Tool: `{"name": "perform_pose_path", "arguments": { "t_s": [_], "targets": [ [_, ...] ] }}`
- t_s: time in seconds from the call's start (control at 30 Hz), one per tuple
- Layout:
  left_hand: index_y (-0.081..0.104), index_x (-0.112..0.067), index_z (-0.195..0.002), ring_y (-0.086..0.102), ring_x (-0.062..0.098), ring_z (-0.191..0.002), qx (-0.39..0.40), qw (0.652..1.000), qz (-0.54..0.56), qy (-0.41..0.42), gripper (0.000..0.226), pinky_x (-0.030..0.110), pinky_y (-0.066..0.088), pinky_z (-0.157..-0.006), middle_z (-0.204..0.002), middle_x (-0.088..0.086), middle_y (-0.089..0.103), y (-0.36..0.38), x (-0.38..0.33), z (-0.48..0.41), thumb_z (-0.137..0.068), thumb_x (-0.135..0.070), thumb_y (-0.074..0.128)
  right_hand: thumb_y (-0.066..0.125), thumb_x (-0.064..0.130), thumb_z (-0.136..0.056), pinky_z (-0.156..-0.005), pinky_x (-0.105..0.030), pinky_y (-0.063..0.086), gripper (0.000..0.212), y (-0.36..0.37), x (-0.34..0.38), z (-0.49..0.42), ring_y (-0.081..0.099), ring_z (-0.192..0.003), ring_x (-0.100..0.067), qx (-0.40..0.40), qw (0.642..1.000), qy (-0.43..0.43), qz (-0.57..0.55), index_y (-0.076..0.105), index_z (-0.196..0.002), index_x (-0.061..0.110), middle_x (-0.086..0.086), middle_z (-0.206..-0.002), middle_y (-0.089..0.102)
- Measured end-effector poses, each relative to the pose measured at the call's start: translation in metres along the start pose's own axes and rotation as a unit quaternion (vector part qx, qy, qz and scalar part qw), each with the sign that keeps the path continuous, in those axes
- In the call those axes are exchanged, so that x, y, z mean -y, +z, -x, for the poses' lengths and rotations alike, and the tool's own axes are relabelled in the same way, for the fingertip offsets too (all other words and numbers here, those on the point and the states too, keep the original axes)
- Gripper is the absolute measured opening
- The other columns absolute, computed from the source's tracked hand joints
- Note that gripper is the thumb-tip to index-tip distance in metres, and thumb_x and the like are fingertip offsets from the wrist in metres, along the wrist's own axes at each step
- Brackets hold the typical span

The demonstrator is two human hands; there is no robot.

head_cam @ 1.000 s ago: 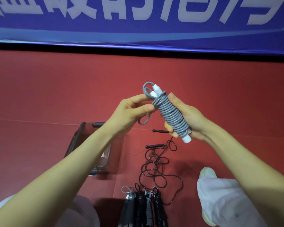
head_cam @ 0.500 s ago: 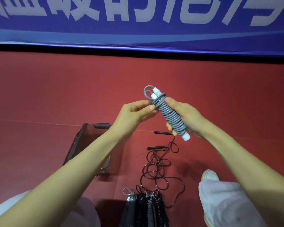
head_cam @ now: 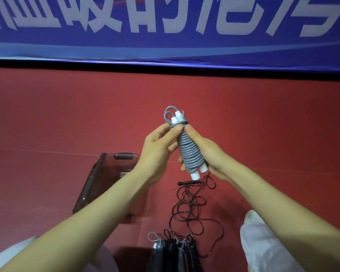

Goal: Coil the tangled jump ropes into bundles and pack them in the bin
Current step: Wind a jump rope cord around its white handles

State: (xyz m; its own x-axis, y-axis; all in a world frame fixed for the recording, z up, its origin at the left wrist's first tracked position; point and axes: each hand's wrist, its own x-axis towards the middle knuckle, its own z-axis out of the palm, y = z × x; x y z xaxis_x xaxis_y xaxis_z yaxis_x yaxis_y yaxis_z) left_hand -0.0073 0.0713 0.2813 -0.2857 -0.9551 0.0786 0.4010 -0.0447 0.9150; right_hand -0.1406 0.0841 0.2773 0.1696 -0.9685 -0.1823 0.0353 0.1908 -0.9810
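A grey jump rope [head_cam: 188, 152] is wound tightly round its two white handles into a bundle, held nearly upright over the red floor. My right hand [head_cam: 206, 152] grips the bundle from the right, fingers curled behind it. My left hand [head_cam: 159, 144] pinches the top turns of the cord with thumb and fingers. A loose black jump rope [head_cam: 190, 209] lies tangled on the floor below, one handle [head_cam: 188, 182] showing. The dark clear bin [head_cam: 106, 181] stands on the floor at lower left, partly hidden by my left forearm.
Several coiled rope bundles [head_cam: 173, 254], black and grey, lie side by side at the bottom edge. My knees in light trousers [head_cam: 263, 244] sit at both lower corners. A blue banner [head_cam: 165, 26] runs along the wall behind the red floor.
The bundle has swung from a slant to nearly upright. My left hand moved in from the loose cord end to pinch the top turns; the loose loop under it is gone.
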Motion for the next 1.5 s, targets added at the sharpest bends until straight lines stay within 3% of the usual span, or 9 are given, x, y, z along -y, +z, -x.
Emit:
{"name": "perform_pose_path", "arguments": {
  "t_s": [0.07, 0.13, 0.33, 0.57, 0.67, 0.83, 1.1, 1.27, 1.5],
  "targets": [
    [0.066, -0.008, -0.103, 0.066, 0.015, -0.085, 0.011, 1.0, 0.017, -0.015, 0.015, 0.023, 0.053, -0.076, -0.091, 0.002, 0.07, 0.0, -0.001, -0.001, -0.094, -0.009, 0.054, 0.052, 0.07, -0.072, -0.084, -0.04, 0.056, 0.078, -0.006, 0.001, -0.004, 0.069, -0.093, -0.023, 0.002, 1.0, 0.003, -0.013, 0.059, -0.124, 0.011, -0.01, -0.104, 0.07],
    [0.066, -0.007, -0.107, 0.068, 0.012, -0.086, 0.037, 0.998, 0.025, -0.037, 0.019, 0.022, 0.053, -0.08, -0.095, 0.002, 0.072, -0.002, -0.001, -0.002, -0.091, -0.011, 0.055, 0.053, 0.065, -0.076, -0.096, -0.038, 0.049, 0.07, -0.016, 0.009, -0.005, 0.065, -0.106, -0.02, -0.057, 0.998, 0.003, -0.039, 0.061, -0.121, 0.012, -0.007, -0.115, 0.068],
    [0.066, -0.008, -0.106, 0.067, 0.006, -0.079, 0.085, 0.993, -0.001, -0.088, 0.02, 0.018, 0.053, -0.074, -0.09, -0.002, 0.073, -0.004, 0.0, -0.001, -0.092, -0.012, 0.053, 0.061, 0.014, -0.091, -0.074, -0.026, 0.052, 0.004, -0.042, 0.027, -0.003, 0.058, -0.075, -0.011, -0.093, 0.99, -0.017, -0.103, 0.064, -0.089, 0.013, 0.0, -0.078, 0.062],
    [0.068, -0.011, -0.101, 0.066, 0.008, -0.079, 0.075, 0.991, 0.005, -0.109, 0.017, 0.019, 0.054, -0.075, -0.089, -0.001, 0.071, -0.006, -0.001, -0.004, -0.089, -0.013, 0.056, 0.06, 0.01, -0.091, -0.074, -0.019, 0.053, 0.009, -0.041, 0.025, 0.005, 0.059, -0.079, -0.009, -0.079, 0.994, -0.082, -0.001, 0.068, -0.089, 0.009, -0.003, -0.087, 0.063],
    [0.067, -0.011, -0.099, 0.064, 0.012, -0.079, 0.062, 0.989, 0.052, -0.125, 0.024, 0.024, 0.053, -0.077, -0.088, 0.002, 0.069, -0.008, -0.007, -0.01, -0.079, -0.021, 0.06, 0.062, 0.011, -0.084, -0.076, -0.022, 0.054, 0.008, -0.035, 0.025, 0.009, 0.061, -0.078, -0.008, -0.071, 0.989, -0.075, -0.107, 0.07, -0.082, 0.011, 0.001, -0.081, 0.067],
    [0.064, -0.009, -0.105, 0.067, 0.016, -0.076, 0.098, 0.979, 0.103, -0.147, 0.028, 0.026, 0.054, -0.074, -0.088, 0.008, 0.069, -0.003, -0.007, -0.009, -0.081, -0.019, 0.055, 0.064, 0.014, -0.078, -0.07, -0.025, 0.051, 0.003, -0.042, 0.029, 0.007, 0.059, -0.069, -0.011, -0.129, 0.93, -0.02, -0.343, 0.066, -0.079, 0.011, 0.002, -0.072, 0.065],
    [0.064, -0.009, -0.112, 0.054, 0.019, -0.085, 0.025, 0.994, -0.008, -0.105, 0.022, 0.027, 0.046, -0.075, -0.096, 0.008, 0.063, -0.01, -0.005, -0.015, -0.096, -0.01, 0.049, 0.056, 0.005, -0.091, -0.091, -0.026, 0.044, 0.012, -0.019, 0.02, 0.013, 0.058, -0.098, -0.007, -0.05, 0.982, -0.176, -0.05, 0.064, -0.087, 0.012, 0.005, -0.107, 0.069],
    [0.065, -0.014, -0.112, 0.051, 0.026, -0.091, 0.009, 0.992, -0.033, -0.125, 0.02, 0.029, 0.046, -0.073, -0.096, 0.009, 0.062, -0.007, -0.001, -0.012, -0.096, -0.013, 0.052, 0.054, 0.007, -0.094, -0.093, -0.026, 0.044, 0.022, -0.023, 0.016, 0.011, 0.059, -0.11, -0.005, -0.043, 0.988, -0.147, -0.018, 0.069, -0.107, 0.016, 0.007, -0.117, 0.069],
    [0.064, -0.016, -0.113, 0.063, 0.019, -0.076, 0.056, 0.987, 0.012, -0.153, 0.022, 0.026, 0.051, -0.066, -0.087, 0.005, 0.069, -0.005, -0.002, -0.004, -0.096, -0.014, 0.051, 0.063, 0.017, -0.08, -0.087, -0.025, 0.048, 0.018, -0.022, 0.019, 0.006, 0.064, -0.099, -0.011, -0.077, 0.98, -0.133, -0.13, 0.072, -0.097, 0.016, 0.001, -0.103, 0.073]
  ]
}}
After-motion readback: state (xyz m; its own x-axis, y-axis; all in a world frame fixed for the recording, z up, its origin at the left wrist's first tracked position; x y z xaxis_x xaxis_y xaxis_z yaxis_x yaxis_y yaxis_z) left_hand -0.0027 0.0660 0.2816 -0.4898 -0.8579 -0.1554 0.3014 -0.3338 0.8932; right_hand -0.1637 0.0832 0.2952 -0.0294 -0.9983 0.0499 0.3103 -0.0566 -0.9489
